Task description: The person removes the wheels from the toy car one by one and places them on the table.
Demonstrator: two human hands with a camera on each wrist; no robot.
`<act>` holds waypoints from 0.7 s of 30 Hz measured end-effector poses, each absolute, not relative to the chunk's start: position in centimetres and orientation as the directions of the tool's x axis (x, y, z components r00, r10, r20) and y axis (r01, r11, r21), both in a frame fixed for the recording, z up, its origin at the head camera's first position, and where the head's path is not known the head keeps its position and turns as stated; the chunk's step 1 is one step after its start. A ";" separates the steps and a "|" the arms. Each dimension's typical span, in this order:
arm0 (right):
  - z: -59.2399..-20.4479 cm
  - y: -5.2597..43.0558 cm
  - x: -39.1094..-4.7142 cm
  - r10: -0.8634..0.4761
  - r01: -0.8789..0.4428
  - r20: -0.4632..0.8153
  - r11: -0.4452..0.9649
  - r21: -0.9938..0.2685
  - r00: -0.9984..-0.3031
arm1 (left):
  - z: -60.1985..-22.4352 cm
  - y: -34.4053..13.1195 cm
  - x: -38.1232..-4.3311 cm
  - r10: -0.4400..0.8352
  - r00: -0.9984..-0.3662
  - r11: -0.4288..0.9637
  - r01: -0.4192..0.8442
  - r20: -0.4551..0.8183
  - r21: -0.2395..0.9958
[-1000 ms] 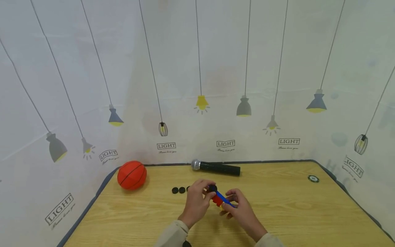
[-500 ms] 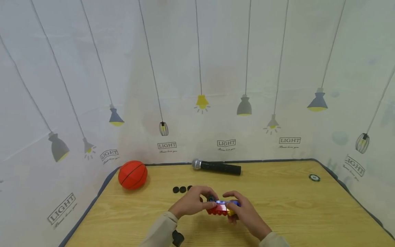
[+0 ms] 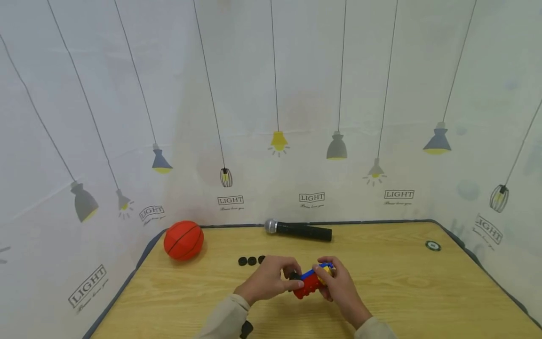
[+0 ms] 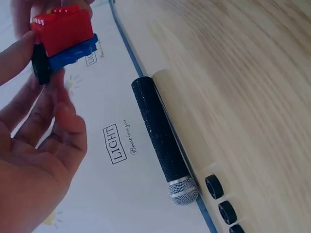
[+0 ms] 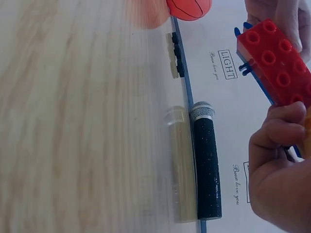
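Between both hands is a toy vehicle of building bricks, lifted above the table. It has a red studded brick (image 3: pixel 309 285), a blue base (image 4: pixel 73 54) with small side pegs, and a yellow brick (image 3: pixel 324 274) at its right end. My left hand (image 3: pixel 268 281) pinches a black toy wheel (image 4: pixel 41 64) between thumb and fingers, against the left end of the base. Whether the wheel sits on a peg is hidden. With curled fingers, my right hand (image 3: pixel 342 288) grips the vehicle around its yellow end. The red studs face the right wrist view.
Several black wheels (image 3: pixel 251 260) lie in a row left of the hands. A microphone (image 3: pixel 302 230) lies along the table's back edge. At the back left sits a red basketball (image 3: pixel 184 240); a round chip (image 3: pixel 433 245) lies far right on the wooden table (image 3: pixel 423 292).
Both hands have turned the brick vehicle: its right end pointed down and to the right, then lay level, and now tilts up. The left hand keeps pinching the wheel at the left end.
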State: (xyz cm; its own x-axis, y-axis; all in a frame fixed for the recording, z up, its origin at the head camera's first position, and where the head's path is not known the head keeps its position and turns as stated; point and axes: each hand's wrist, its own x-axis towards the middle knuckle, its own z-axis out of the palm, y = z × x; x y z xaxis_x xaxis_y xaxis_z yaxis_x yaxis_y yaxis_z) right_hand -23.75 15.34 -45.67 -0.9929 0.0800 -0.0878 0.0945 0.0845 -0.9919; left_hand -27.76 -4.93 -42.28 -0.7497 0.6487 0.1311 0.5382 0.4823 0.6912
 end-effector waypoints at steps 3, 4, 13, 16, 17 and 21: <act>-45.6 15.1 -23.7 0.069 0.093 -0.088 0.071 -0.993 -0.994 | -42.3 -4.8 -27.5 0.670 -0.732 0.483 0.557 0.124 0.676; -45.6 15.0 -23.7 0.066 0.092 -0.087 0.073 -0.993 -0.994 | -42.4 -4.7 -27.5 0.678 -0.725 0.472 0.556 0.121 0.684; -45.4 15.1 -23.3 -0.091 0.066 -0.068 0.018 -0.998 -0.994 | -43.5 -4.0 -26.6 0.661 -0.741 0.257 0.376 0.122 0.890; -45.4 15.3 -23.2 -0.207 0.024 -0.025 0.006 -1.000 -0.978 | -43.8 -3.9 -26.3 0.625 -0.771 0.175 0.286 0.118 0.942; -45.4 15.3 -23.2 -0.235 0.010 -0.011 0.004 -1.000 -0.972 | -43.8 -3.9 -26.2 0.624 -0.773 0.153 0.267 0.117 0.952; -45.4 15.3 -23.0 -0.242 -0.054 0.046 0.027 -0.998 -0.969 | -43.8 -3.8 -26.1 0.656 -0.745 0.131 0.271 0.122 0.954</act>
